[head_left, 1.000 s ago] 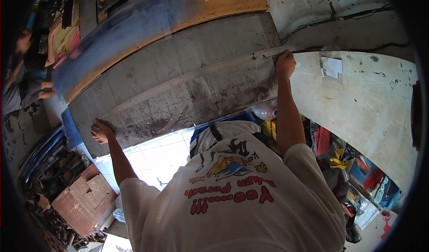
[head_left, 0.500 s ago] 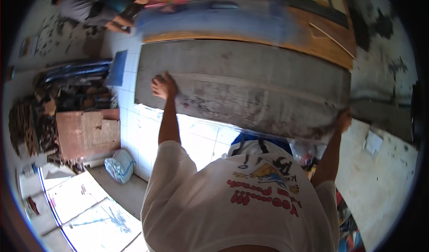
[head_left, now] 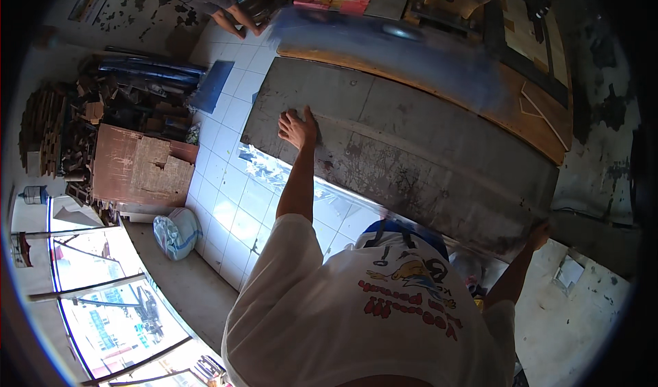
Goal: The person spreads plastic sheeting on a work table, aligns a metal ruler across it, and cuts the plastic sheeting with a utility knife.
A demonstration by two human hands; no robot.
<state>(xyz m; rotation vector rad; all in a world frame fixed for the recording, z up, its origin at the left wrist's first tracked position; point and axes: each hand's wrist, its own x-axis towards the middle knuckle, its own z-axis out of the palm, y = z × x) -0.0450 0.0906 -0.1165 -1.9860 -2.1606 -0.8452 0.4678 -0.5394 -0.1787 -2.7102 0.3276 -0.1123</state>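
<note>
A long grey tabletop with scuffs and dark stains stretches across in front of me. My left hand rests on its left part, fingers apart and slightly bent, with nothing seen in them. At the tabletop's near right corner is my right hand, touching the edge; its fingers are too small and dark to make out. Along the far side lies a smeared blue, see-through area beside a wooden board edge.
Beyond the table stands dark machinery. Two people are partly visible at the far left, one showing bare legs. Scrap wood and cardboard are piled left, near a white bag. A pale wall borders the right.
My view has turned, so the table slants more down to the right and the surroundings have shifted. Both hands keep about the same places on the tabletop.
</note>
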